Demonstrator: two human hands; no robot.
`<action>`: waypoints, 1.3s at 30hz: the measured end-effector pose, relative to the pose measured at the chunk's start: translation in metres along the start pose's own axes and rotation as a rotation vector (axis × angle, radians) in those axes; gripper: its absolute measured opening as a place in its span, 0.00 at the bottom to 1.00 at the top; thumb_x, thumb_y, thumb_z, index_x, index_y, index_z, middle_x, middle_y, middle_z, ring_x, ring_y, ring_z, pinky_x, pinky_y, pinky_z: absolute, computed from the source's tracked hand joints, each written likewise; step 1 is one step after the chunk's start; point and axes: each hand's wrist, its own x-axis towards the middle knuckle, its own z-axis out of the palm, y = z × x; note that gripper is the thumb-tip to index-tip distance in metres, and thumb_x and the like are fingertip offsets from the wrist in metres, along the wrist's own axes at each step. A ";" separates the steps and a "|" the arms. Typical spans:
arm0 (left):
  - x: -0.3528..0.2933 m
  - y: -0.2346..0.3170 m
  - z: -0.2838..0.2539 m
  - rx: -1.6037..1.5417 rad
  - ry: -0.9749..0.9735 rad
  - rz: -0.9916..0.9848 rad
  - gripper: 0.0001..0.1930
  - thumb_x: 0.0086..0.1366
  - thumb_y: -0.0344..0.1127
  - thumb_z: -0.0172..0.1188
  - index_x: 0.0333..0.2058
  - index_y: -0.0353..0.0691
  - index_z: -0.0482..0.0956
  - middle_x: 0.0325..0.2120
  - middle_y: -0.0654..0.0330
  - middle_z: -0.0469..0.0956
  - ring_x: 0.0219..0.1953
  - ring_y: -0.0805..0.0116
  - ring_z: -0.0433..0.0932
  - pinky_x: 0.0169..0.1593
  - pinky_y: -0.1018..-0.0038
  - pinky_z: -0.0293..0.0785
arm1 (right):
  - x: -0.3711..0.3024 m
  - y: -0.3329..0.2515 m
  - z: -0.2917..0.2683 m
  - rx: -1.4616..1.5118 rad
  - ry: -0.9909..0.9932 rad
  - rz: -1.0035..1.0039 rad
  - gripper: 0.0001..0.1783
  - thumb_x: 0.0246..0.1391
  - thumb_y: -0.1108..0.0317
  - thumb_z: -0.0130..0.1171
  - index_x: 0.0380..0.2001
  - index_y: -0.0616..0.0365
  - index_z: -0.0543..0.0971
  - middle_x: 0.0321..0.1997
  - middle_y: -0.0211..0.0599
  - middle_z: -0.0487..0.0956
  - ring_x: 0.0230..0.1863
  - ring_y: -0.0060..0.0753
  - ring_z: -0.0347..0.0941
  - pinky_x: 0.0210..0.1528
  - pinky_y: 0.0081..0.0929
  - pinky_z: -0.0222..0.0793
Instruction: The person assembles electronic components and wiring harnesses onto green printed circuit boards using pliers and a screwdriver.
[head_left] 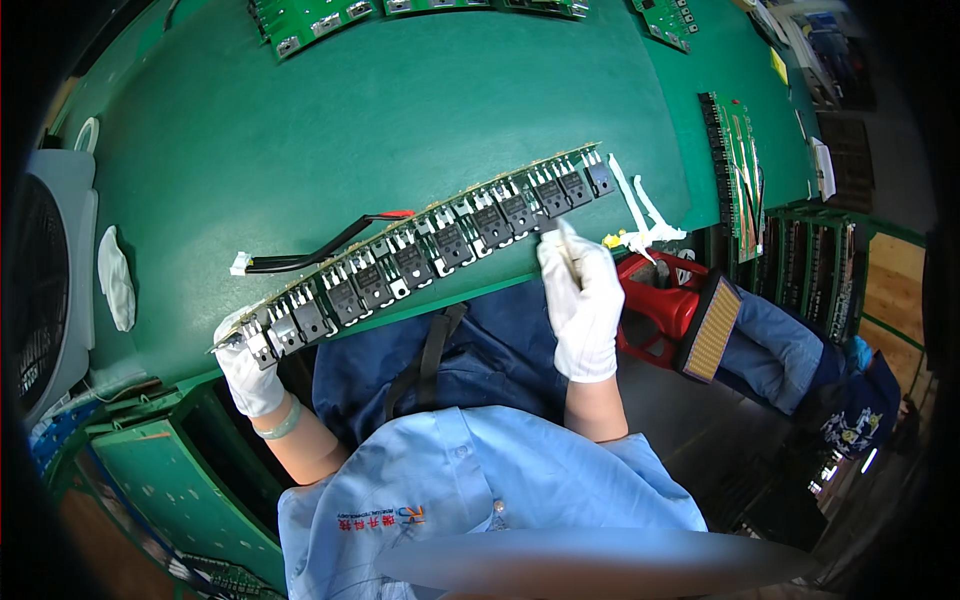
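- Board: left hand pinches its end.
- Right hand: fingers curled beside chips, any pinch unclear.
- Step: likely chip adjustment; next needs steady support.

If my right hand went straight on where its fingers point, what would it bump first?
Probably a black transistor in the row just ahead of your right hand, though depth is hard to judge.

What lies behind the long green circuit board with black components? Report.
A bent black-and-red cable with white connector, on the green tabletop; the board hides its far face and anything close behind.
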 end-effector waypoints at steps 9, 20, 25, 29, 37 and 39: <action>-0.001 0.019 0.012 -0.059 0.022 0.028 0.15 0.50 0.29 0.62 0.37 0.30 0.73 0.27 0.62 0.75 0.28 0.76 0.72 0.31 0.79 0.71 | 0.004 0.002 -0.003 -0.047 0.003 0.088 0.10 0.50 0.74 0.61 0.36 0.67 0.77 0.33 0.36 0.77 0.32 0.22 0.73 0.37 0.19 0.69; -0.001 0.036 0.019 -0.365 -0.058 -0.138 0.21 0.48 0.35 0.68 0.38 0.28 0.74 0.30 0.58 0.77 0.30 0.72 0.77 0.35 0.77 0.74 | -0.005 0.006 -0.007 0.159 -0.021 0.264 0.18 0.48 0.74 0.63 0.45 0.66 0.75 0.37 0.38 0.75 0.37 0.26 0.71 0.41 0.22 0.67; 0.005 0.052 0.025 -0.426 -0.219 -0.129 0.19 0.47 0.28 0.67 0.38 0.27 0.75 0.32 0.57 0.78 0.32 0.75 0.75 0.36 0.78 0.72 | -0.011 0.000 -0.009 0.225 -0.047 0.369 0.13 0.50 0.72 0.62 0.39 0.65 0.76 0.32 0.30 0.72 0.30 0.16 0.66 0.34 0.16 0.65; 0.011 0.053 0.018 -0.445 -0.357 -0.214 0.18 0.50 0.26 0.64 0.40 0.25 0.74 0.33 0.56 0.78 0.30 0.75 0.75 0.33 0.80 0.71 | -0.013 -0.008 -0.008 0.307 -0.132 0.365 0.16 0.55 0.68 0.58 0.44 0.64 0.70 0.33 0.32 0.77 0.23 0.13 0.69 0.22 0.09 0.62; 0.012 0.064 0.023 -0.641 -0.431 -0.232 0.23 0.55 0.30 0.60 0.47 0.22 0.69 0.41 0.50 0.76 0.34 0.71 0.77 0.34 0.82 0.70 | -0.016 -0.015 -0.005 0.330 -0.240 0.296 0.16 0.57 0.70 0.53 0.46 0.69 0.68 0.34 0.40 0.79 0.21 0.14 0.68 0.23 0.10 0.63; 0.016 0.068 0.027 -0.536 -0.403 -0.225 0.19 0.54 0.30 0.61 0.42 0.23 0.73 0.36 0.52 0.78 0.30 0.75 0.75 0.31 0.83 0.68 | -0.016 -0.020 -0.005 0.311 -0.281 0.300 0.17 0.58 0.70 0.53 0.47 0.70 0.69 0.34 0.38 0.79 0.22 0.13 0.67 0.24 0.11 0.63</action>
